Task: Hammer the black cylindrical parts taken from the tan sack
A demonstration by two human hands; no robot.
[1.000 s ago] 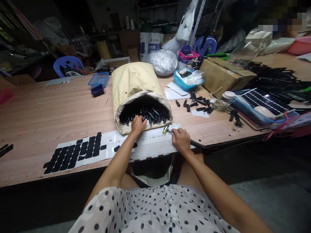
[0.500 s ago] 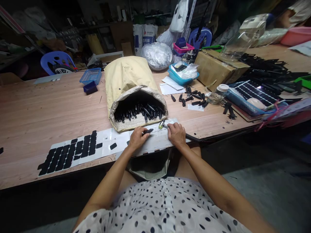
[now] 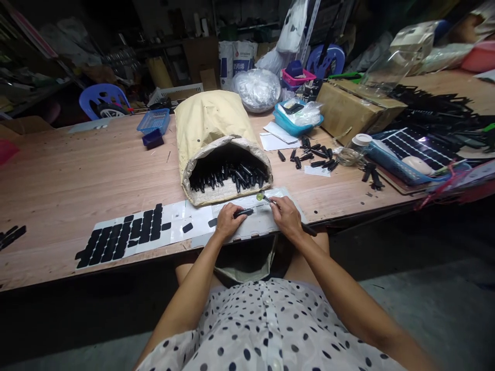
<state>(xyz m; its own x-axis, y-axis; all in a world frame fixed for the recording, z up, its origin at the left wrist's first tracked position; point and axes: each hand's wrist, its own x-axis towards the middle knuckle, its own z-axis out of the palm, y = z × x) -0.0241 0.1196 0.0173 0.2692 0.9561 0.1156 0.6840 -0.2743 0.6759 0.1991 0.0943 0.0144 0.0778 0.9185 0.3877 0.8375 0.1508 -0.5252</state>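
My left hand (image 3: 229, 222) is closed on a small black elongated plastic part (image 3: 245, 212), which lies at the near edge of a pale board (image 3: 253, 226). My right hand (image 3: 286, 219) grips a small hammer (image 3: 260, 196); its yellowish-green head points left, just above and right of the black part. The hammer's dark handle sticks out below the hand to the right. Directly behind both hands lies a cream sack (image 3: 211, 118), its mouth facing me, with many similar black parts (image 3: 242, 176) inside.
Left of my hands, a white sheet (image 3: 177, 210) carries rows of black stickers. More loose black parts (image 3: 307, 156) lie right of the sack, near a blue basket (image 3: 296, 123) and a cardboard box (image 3: 348, 111). An open bag (image 3: 247, 270) hangs below the table edge.
My view has shifted slightly, so the scene sits further right. The hammer has tilted, its handle slanting more steeply. My left hand still keeps the black part on the board.
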